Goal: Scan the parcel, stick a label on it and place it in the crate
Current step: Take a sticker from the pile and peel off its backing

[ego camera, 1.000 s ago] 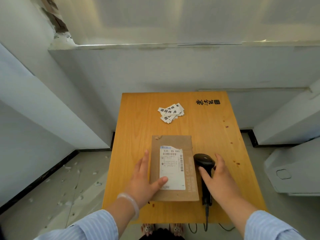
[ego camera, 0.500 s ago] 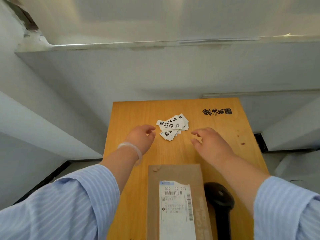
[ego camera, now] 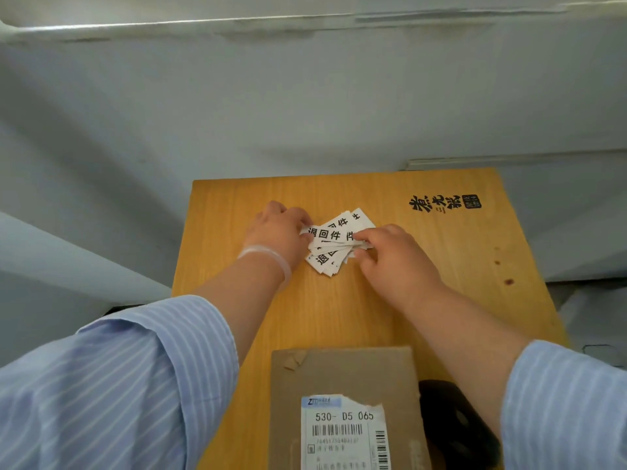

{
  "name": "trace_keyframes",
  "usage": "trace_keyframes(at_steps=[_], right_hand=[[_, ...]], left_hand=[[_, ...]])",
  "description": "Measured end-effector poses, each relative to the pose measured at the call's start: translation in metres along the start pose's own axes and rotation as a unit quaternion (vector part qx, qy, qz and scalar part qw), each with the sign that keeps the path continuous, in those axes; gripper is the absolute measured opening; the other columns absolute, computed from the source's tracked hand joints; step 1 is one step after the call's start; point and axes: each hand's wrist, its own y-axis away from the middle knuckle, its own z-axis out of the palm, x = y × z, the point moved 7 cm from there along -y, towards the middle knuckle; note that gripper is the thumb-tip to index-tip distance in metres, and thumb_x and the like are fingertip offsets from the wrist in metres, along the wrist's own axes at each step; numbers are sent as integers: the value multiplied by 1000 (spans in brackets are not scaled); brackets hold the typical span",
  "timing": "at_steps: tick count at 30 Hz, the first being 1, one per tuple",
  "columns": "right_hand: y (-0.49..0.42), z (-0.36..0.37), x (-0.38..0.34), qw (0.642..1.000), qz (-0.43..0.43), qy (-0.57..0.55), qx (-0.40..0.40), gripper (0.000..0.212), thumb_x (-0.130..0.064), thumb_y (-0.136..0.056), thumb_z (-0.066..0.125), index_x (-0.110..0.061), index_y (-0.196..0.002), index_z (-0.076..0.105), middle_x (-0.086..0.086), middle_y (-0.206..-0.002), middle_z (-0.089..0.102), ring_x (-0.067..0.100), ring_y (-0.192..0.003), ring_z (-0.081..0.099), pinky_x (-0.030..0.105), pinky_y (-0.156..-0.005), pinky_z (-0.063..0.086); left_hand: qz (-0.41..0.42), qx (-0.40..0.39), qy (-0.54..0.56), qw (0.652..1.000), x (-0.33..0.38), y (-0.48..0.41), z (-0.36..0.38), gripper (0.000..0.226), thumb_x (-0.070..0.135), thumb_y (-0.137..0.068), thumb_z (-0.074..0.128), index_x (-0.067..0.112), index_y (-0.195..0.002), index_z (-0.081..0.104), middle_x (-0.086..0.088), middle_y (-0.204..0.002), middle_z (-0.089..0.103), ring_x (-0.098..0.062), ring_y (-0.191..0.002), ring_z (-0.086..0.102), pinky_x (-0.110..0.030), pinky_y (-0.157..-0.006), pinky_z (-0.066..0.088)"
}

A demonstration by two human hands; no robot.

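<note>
A small pile of white labels (ego camera: 334,244) with black characters lies near the far middle of the wooden table (ego camera: 441,266). My left hand (ego camera: 280,234) holds the pile's left edge with its fingertips. My right hand (ego camera: 390,254) pinches the top label at its right end. The flat brown cardboard parcel (ego camera: 342,374) with a white shipping label (ego camera: 342,432) lies at the near edge, untouched. The black scanner (ego camera: 454,425) rests beside it on the right, partly hidden by my right sleeve. No crate is in view.
A pale wall with a ledge (ego camera: 305,96) rises right behind the table. Black printed characters (ego camera: 444,203) mark the table's far right corner. Small dark stains (ego camera: 507,281) dot its right side.
Both hands left the parcel and the scanner, reached forward across the table and now grip the pile of labels. The view has tilted forward and closer.
</note>
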Motion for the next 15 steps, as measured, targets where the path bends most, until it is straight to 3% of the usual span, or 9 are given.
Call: trace_keyframes(at_steps=[2, 7, 12, 15], right_hand=[[-2, -1, 0, 1000, 1, 1, 2, 34, -32, -94, 50, -26, -127, 58, 1, -125, 53, 21, -115, 50, 38, -93, 47], [-9, -3, -3, 1000, -2, 23, 4, 39, -33, -94, 51, -29, -133, 54, 2, -127, 50, 23, -120, 46, 40, -97, 45], [-10, 5, 1, 999, 16, 36, -26, 43, -35, -94, 50, -34, -136, 51, 0, -124, 46, 22, -117, 44, 39, -95, 46], [-7, 5, 2, 999, 18, 30, -18, 43, -36, -94, 51, -34, -137, 50, 0, -124, 46, 22, -118, 44, 39, -96, 45]], left_hand=[[-4, -1, 5, 1000, 1, -2, 0, 21, 33, -89, 58, 32, -110, 63, -3, -125, 48, -26, -118, 44, -34, -96, 36], [41, -34, -36, 998, 8, -2, 2, 37, 41, -89, 59, 40, -125, 54, -2, -129, 43, -26, -122, 40, -37, -102, 35], [43, -28, -18, 999, 10, 0, 4, 26, 39, -86, 63, 33, -112, 59, 0, -125, 44, -23, -119, 41, -34, -99, 35], [38, -33, 18, 999, 11, 1, 4, 16, 34, -85, 66, 32, -99, 58, 2, -114, 52, -19, -109, 48, -34, -92, 43]])
